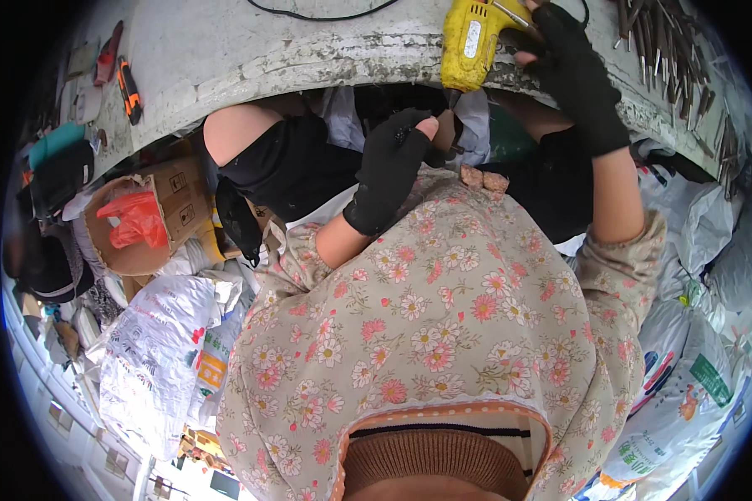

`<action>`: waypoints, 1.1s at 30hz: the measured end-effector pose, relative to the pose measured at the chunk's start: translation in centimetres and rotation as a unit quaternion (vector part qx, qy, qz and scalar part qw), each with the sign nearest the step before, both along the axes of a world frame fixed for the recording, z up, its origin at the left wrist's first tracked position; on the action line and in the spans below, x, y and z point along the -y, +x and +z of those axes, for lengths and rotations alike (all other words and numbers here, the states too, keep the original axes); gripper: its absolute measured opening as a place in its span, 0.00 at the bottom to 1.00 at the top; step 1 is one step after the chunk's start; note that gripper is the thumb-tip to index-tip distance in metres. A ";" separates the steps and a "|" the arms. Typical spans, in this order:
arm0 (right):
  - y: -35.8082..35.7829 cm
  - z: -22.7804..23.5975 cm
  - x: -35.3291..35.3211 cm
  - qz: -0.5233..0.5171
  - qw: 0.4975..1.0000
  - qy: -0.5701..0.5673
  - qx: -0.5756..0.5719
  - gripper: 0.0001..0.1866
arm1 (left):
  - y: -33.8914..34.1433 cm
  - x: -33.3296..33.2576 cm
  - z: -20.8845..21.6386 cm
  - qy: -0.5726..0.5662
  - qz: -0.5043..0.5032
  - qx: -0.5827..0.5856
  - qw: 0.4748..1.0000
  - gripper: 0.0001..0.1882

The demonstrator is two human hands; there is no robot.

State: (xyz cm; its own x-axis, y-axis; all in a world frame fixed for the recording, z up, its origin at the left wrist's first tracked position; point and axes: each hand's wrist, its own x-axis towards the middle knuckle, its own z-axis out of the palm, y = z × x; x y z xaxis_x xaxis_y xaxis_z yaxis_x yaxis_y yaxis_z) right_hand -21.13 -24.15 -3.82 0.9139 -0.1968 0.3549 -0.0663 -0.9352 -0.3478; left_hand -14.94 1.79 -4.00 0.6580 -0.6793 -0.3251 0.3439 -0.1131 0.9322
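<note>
My right hand (pixel 572 71), in a black fingerless glove, is closed round the handle of a yellow hand-held power tool (pixel 470 42) at the table's near edge. The tool has a vented body and a narrow dark tip pointing down toward me; its exact kind is unclear. Below that tip my left hand (pixel 393 159), gloved the same way, is closed with the thumb against a small brown piece (pixel 445 136). The glove partly hides this piece, and I cannot tell whether the tip touches it. Two pinkish-brown lumps (pixel 484 179) lie on my flowered smock (pixel 451 309).
On the worn white table (pixel 226 42), an orange-and-black utility knife (pixel 129 90) lies left; many thin dark rods with bright ends (pixel 664 58) lie right. A black cord (pixel 322 17) crosses the far side. A cardboard box (pixel 175 204) and white sacks (pixel 154 359) stand beside me.
</note>
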 end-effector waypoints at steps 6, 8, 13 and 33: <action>-4.5 3.0 -9.1 -0.017 0.910 0.414 -0.023 0.19 | 0.9 -0.1 1.4 -0.036 0.075 -0.208 0.975 0.15; -5.7 4.7 -10.5 -0.013 0.878 0.473 -0.077 0.19 | 1.4 0.1 0.4 -0.045 0.138 -0.335 0.931 0.15; -6.3 7.7 -10.7 0.019 0.814 0.536 -0.224 0.16 | 1.3 0.5 2.1 -0.041 0.116 -0.435 0.892 0.16; -5.4 10.0 -12.5 0.086 0.956 0.208 -0.187 0.19 | 1.1 -1.3 3.5 0.012 0.023 -0.052 0.998 0.13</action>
State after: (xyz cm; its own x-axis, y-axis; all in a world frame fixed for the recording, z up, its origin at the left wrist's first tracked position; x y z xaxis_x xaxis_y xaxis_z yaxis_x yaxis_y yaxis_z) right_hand -26.52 -11.63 6.22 0.9932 -0.0850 -0.0791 -0.1161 -0.7299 -0.6736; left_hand -13.89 3.10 -0.47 0.6499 -0.6407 -0.4089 0.4440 -0.1166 0.8884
